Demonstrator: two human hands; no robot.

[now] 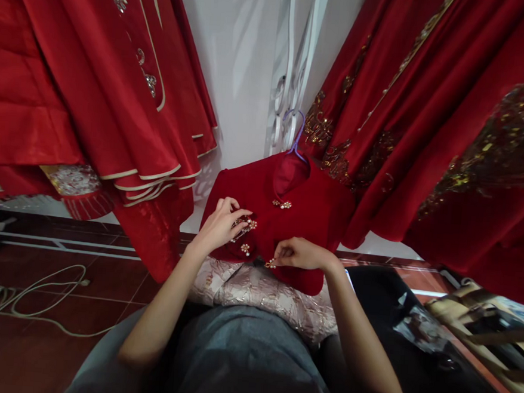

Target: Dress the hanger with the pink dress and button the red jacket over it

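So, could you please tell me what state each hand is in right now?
Left hand: half curled at a flower-shaped gold-and-pearl clasp on the red fabric jacket; grip cannot be told.
Right hand: closed, fingertips pinching a small gold ornament.

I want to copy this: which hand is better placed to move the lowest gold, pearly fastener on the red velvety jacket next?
Probably the right hand: it seems to pinch that lowest fastener, while the left hand is at a higher gold, pearly fastener.
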